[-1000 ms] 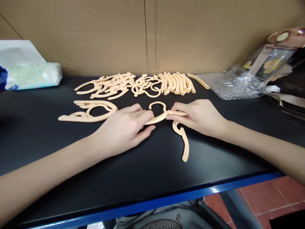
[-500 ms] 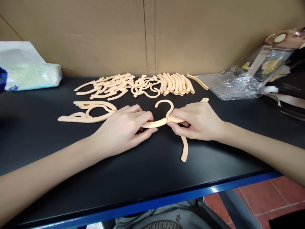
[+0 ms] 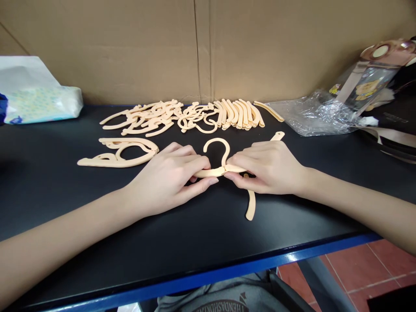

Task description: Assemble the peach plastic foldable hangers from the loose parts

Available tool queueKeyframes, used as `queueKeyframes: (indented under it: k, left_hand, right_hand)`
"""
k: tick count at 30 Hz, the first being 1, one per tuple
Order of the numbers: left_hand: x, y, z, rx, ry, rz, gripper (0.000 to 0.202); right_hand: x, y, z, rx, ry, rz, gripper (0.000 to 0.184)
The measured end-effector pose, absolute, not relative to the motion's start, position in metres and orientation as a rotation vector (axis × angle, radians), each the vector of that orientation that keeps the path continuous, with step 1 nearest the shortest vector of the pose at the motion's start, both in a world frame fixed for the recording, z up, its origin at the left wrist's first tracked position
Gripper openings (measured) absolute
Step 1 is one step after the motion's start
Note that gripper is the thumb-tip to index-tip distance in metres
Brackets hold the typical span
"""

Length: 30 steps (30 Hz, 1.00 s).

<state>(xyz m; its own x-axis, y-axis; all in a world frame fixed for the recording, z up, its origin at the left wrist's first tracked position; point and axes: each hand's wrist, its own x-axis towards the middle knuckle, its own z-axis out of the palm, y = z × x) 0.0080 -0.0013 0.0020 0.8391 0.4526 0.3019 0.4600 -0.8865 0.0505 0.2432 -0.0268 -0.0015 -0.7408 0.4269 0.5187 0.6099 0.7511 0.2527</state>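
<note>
Both of my hands grip a cream plastic clothes hanger (image 3: 212, 172) above the black table. My left hand (image 3: 177, 175) pinches its left arm between thumb and fingers. The right arm is pinched in my right hand (image 3: 268, 167), close to the centre joint. Between the hands the hanger's hook (image 3: 224, 145) stands up, curling to the left. Below my right hand lies a loose curved cream strip (image 3: 251, 206), its upper end partly covered. A flat cream end with a hole (image 3: 278, 136) sticks out behind that hand. To the left rests a folded hanger (image 3: 120, 162).
At the back of the table (image 3: 201, 247) lie a pile of curved hanger arms (image 3: 146, 117), loose hooks (image 3: 198, 118) and a row of strips (image 3: 240, 114). A tissue pack (image 3: 43, 102) is at left; crumpled clear plastic (image 3: 312, 115) and a bottle (image 3: 370, 82) are at right.
The hanger's centre and hook have shifted slightly left and down, and its two arms now lie closer to one straight line. Both hands keep their grip on it.
</note>
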Motion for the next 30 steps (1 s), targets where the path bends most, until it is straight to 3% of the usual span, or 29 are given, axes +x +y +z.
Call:
queueKeyframes:
  k: [11,30]
  left_hand:
    - [0.0092,-0.0019,0.0016,-2.979,-0.728,-0.467,0.032]
    - [0.0095,-0.003,0.0029,-3.03,-0.701,-0.456,0.03]
  right_hand:
    - [0.2408,-0.0307,0.0,-0.866,-2.527,-0.672,0.039]
    - [0.2396,-0.0318,0.0006,-0.875,-2.498,-0.667,0.037]
